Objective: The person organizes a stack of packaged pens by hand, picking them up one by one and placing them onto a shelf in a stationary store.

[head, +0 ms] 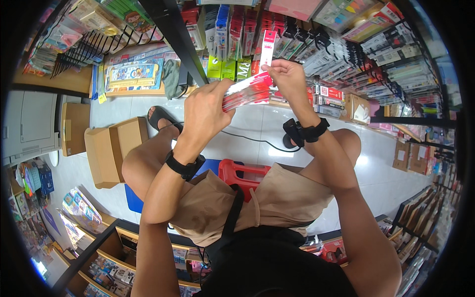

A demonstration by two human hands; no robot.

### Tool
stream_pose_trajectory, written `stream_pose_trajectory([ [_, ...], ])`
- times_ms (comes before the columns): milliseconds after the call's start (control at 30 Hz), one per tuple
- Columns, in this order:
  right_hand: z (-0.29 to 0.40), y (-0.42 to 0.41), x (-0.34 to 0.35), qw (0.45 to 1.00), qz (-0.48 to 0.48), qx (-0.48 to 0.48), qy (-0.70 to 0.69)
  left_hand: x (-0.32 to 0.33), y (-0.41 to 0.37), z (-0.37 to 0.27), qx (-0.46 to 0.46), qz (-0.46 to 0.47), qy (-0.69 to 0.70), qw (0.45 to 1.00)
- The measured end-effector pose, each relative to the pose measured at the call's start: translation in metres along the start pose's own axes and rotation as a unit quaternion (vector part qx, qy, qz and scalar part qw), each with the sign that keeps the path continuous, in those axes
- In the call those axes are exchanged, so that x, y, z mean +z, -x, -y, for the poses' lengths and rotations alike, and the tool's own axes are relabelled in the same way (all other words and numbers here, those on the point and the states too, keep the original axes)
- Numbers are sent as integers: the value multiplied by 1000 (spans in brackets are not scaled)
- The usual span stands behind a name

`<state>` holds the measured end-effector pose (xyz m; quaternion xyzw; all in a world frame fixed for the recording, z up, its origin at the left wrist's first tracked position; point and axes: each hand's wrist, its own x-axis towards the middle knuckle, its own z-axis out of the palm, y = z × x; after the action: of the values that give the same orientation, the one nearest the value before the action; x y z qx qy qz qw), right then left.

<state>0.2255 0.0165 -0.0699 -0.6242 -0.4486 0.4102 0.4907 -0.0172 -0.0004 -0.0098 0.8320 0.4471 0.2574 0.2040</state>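
Observation:
My left hand (207, 111) grips a stack of slim clear plastic packets (248, 92) with red and white header cards, held sideways above the floor. Just right of the stack, the thumb and fingers of my right hand (289, 76) pinch the lower end of a single narrow red-and-white packet (268, 50). That packet stands upright in front of the hanging display, and its lower part is hidden by my fingers and the stack. Behind it, red-carded packets (236, 29) hang in rows on the rack. Both wrists wear black straps with small devices.
A black shelf post (174, 37) slants down left of my hands. Green boxes (221, 68) line the low shelf. An open cardboard box (115, 152) lies on the tiled floor by my leg. A black cable (256, 140) crosses the floor. A red plastic stool (243, 174) shows between my legs.

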Motion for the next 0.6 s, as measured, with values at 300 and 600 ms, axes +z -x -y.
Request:
stream_pose_trajectory([
  [300,5,-1,3,1000,3,-14,19,0,0,-2,-6,9,-8,1000],
  [600,-21,-11,3,975,-140,-70,155,1,-1,-3,3,6,-1,1000],
])
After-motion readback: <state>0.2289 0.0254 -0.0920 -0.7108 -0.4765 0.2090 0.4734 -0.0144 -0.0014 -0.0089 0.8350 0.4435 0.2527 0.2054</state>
